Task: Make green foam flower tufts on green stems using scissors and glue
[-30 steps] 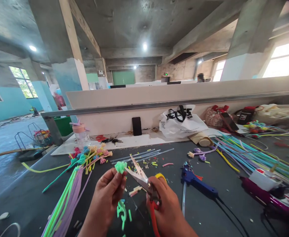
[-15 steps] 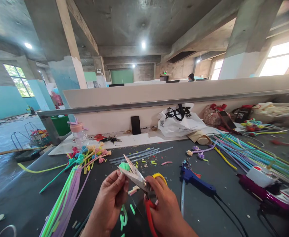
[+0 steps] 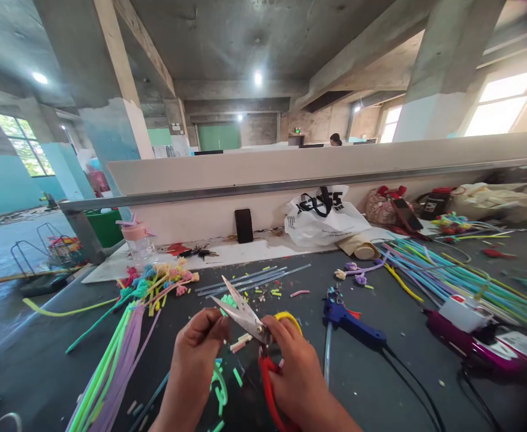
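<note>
My right hand point(image 3: 292, 363) is closed round the red and yellow handles of a pair of scissors point(image 3: 245, 317), whose blades stand apart and point up and left. Just left of the blades, my left hand point(image 3: 201, 348) pinches a small green fuzzy pipe cleaner piece point(image 3: 228, 305). Part of that piece shows behind the blades, and the fingers hide the rest. Below the hands, green pipe cleaner offcuts point(image 3: 220, 387) lie on the dark table point(image 3: 366, 396).
A blue glue gun point(image 3: 353, 324) lies to the right, its cord running forward. Long pipe cleaners spread on the left point(image 3: 110, 366) and far right point(image 3: 434, 276). Clear glue sticks point(image 3: 254, 282) lie beyond the hands. A phone point(image 3: 244, 225) leans on the partition beside a white bag point(image 3: 326, 222).
My left hand has shifted slightly left and down, and less of the green piece shows. The scissors stay open in my right hand. The whole view has moved a little.
</note>
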`<state>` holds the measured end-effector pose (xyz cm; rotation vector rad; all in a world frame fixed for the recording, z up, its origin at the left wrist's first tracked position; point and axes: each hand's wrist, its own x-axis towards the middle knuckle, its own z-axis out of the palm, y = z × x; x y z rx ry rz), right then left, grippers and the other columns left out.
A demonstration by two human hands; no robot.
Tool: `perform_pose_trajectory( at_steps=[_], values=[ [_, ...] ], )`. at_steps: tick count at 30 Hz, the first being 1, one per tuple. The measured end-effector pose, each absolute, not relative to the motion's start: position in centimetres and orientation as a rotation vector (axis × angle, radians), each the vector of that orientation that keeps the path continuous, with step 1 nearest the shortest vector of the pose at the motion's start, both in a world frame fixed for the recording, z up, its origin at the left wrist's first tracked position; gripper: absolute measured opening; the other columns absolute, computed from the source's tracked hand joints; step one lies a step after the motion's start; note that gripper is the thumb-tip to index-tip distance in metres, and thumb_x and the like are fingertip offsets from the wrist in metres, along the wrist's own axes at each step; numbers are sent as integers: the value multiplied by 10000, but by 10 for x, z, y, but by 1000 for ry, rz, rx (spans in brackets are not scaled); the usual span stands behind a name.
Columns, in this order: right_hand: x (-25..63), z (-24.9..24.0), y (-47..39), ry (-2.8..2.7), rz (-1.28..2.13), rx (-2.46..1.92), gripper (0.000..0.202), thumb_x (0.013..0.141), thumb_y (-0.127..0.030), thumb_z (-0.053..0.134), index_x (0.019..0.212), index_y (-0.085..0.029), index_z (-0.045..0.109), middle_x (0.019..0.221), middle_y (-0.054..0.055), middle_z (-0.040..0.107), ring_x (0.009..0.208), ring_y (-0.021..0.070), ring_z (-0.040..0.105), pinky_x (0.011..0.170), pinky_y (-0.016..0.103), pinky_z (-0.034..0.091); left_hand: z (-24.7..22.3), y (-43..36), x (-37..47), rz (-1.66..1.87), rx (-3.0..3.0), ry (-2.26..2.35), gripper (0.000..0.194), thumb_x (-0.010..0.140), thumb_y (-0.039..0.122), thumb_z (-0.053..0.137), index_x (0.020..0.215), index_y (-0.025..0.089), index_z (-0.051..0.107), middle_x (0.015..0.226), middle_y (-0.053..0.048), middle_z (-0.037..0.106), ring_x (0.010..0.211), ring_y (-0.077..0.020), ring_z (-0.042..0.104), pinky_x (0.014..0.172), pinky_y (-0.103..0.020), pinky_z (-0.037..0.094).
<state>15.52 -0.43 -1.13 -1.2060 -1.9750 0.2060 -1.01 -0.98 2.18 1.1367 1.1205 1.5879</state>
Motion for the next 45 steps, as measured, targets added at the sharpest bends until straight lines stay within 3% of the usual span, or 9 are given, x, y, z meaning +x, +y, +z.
perform_pose_trajectory(
  at_steps=[6,22,26,30,35,40,45],
  values=[
    [155,-11,-3,-1967,139,-1210,544,565,-53,500,1077,-234,493,863,35,581,729,192,564,600,285,462,32,-16,-5,1600,1269,1255,201,717,318,645,611,160,579,566,39,466,565,-91,370,526,-180,317],
    [155,-13,-3,-1966,143,-1107,509,594,-55,504,1073,-225,485,870,41,609,753,193,573,637,288,471,29,-15,-6,1616,1327,1317,228,726,334,624,587,165,561,564,31,475,574,-105,391,541,-190,333],
    [155,-17,-4,-1946,109,-1054,467,631,-75,507,1078,-209,494,786,26,612,677,173,563,592,267,455,31,-17,-5,1620,1291,1316,234,715,339,644,583,160,571,553,33,475,554,-95,387,524,-185,328],
    [154,-16,-3,-1887,227,-995,400,680,-78,480,1058,-203,514,725,-4,585,582,130,525,528,222,432,29,-15,-5,1609,1111,1193,248,684,354,688,594,152,575,563,30,500,543,-78,407,498,-163,330],
    [157,-14,5,-1678,378,-1011,349,735,-108,465,1069,-203,490,775,-8,594,606,115,561,539,192,459,30,-11,-6,1505,753,908,251,622,325,757,648,145,584,614,16,578,547,-52,473,512,-130,375],
    [156,-18,6,-1717,374,-1002,376,709,-90,467,1061,-216,506,827,3,598,648,120,570,590,204,474,32,-12,-6,1362,765,782,252,701,359,694,717,122,610,503,44,511,356,14,235,346,-116,150],
    [154,-16,1,-1791,347,-1024,412,683,-90,474,1074,-214,511,837,8,601,664,131,571,603,221,478,31,-13,-6,1359,768,767,241,729,358,669,733,128,596,500,49,498,358,8,219,352,-138,127]
  ],
)
